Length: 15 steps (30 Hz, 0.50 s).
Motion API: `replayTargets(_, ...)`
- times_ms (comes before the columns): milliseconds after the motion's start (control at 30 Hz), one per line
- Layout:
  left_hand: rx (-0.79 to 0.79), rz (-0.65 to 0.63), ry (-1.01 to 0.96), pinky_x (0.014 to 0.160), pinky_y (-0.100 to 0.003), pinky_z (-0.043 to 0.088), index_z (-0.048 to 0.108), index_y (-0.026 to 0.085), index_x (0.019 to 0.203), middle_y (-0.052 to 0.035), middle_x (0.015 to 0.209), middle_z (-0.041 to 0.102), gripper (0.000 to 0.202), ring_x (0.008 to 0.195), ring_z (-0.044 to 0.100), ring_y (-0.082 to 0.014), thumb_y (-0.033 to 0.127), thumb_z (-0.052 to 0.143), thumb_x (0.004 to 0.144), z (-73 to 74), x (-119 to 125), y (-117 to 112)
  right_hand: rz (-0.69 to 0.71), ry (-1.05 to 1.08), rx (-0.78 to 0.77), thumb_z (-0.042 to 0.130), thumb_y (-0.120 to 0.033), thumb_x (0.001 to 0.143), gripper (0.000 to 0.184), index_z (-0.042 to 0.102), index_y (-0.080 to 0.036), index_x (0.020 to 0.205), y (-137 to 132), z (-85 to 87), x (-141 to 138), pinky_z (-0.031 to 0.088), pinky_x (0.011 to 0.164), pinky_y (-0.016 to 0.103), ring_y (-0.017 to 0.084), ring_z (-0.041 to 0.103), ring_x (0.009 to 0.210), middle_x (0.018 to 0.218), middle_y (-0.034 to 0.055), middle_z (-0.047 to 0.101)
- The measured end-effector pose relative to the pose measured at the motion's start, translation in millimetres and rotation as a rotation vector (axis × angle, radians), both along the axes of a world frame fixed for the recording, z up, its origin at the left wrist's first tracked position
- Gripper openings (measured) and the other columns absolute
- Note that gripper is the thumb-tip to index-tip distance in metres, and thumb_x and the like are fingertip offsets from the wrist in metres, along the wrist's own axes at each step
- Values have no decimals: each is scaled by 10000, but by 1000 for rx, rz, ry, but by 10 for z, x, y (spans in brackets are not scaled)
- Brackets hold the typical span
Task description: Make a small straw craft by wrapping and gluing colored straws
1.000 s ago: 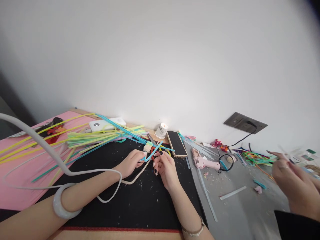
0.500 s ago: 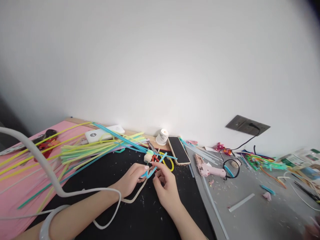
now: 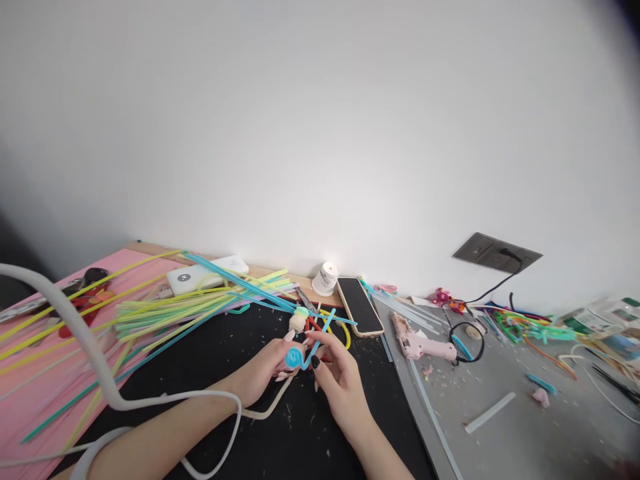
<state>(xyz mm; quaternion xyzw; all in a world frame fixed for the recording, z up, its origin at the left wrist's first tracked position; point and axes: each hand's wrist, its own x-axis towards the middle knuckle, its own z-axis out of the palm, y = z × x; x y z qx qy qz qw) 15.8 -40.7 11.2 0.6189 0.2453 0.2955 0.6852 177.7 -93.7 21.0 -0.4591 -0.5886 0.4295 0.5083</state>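
Swung round since half a second ago, the blue strip (image 3: 293, 358) shows its round coil face-on above the black mat (image 3: 300, 437). The left hand (image 3: 264, 371) pinches the coil's edge, nearly closed; the right hand (image 3: 341, 381) has thumb and finger together on the straight tail. Just beyond sits a cream-and-green piece (image 3: 299, 323); farther right lie a phone (image 3: 360, 307) and pink glue gun (image 3: 423, 344).

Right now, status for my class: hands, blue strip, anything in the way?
Left hand holding coiled blue strip; right hand at its tail, grip unclear. White cable crossing left forearm in view. Phone beyond, untouched.
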Motion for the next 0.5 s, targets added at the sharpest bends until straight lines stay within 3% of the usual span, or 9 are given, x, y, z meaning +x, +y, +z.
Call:
replayTargets(167, -6, 11, 3, 551, -295, 243, 407, 198, 579, 40, 555, 290, 531, 548, 237, -131, 596, 236, 884, -8, 41, 14, -35, -31, 22, 565, -220, 837, 269, 627, -268, 1093, 24, -3, 1, 386, 489, 224, 136, 479, 653, 893, 43, 534)
replayTargets(300, 6, 8, 55, 497, -291, 214, 423, 201, 525, 35, 487, 321, 557, 484, 258, -121, 685, 331, 785, -53, 122, 79, -70, -49, 29, 581, -209, 822, 258, 631, -263, 1070, 34, -1, 1, 376, 465, 214, 128, 471, 641, 931, 47, 525)
replayTargets(500, 26, -8, 31, 530, -281, 239, 398, 192, 516, 38, 516, 331, 510, 521, 281, -116, 639, 438, 758, -50, 103, 81, -99, -26, 5, 615, -223, 800, 234, 649, -254, 1030, 52, -17, -1, 377, 444, 208, 121, 459, 601, 838, 26, 516)
